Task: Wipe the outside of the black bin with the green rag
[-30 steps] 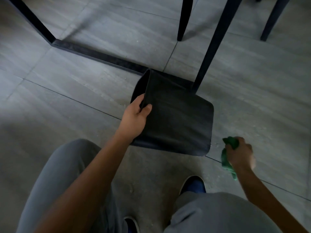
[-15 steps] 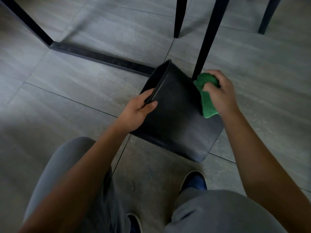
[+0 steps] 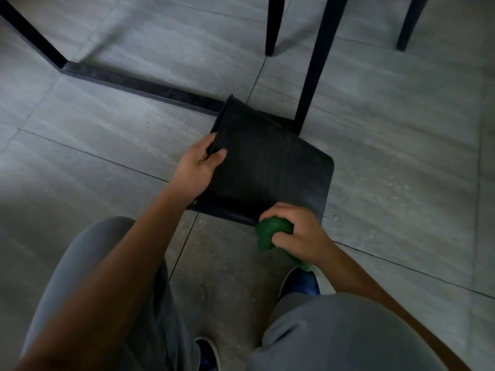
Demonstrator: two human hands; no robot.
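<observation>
The black bin (image 3: 270,167) lies tipped on its side on the grey tiled floor, its open mouth facing left and away. My left hand (image 3: 199,166) grips the rim at the mouth, thumb on the outer wall and fingers inside. My right hand (image 3: 297,232) holds the bunched green rag (image 3: 269,232) against the near edge of the bin, close to its bottom corner. A tail of the rag hangs out below my wrist.
A thin black furniture leg (image 3: 312,76) stands just behind the bin, with two more legs (image 3: 273,25) farther back. A flat black frame bar (image 3: 139,84) runs across the floor to the left. My knees and blue shoes (image 3: 301,281) are below.
My right hand with the rag has swept from the bin's far upper side down to its near edge. The bin has tilted back flatter; my left hand has kept its hold on the rim.
</observation>
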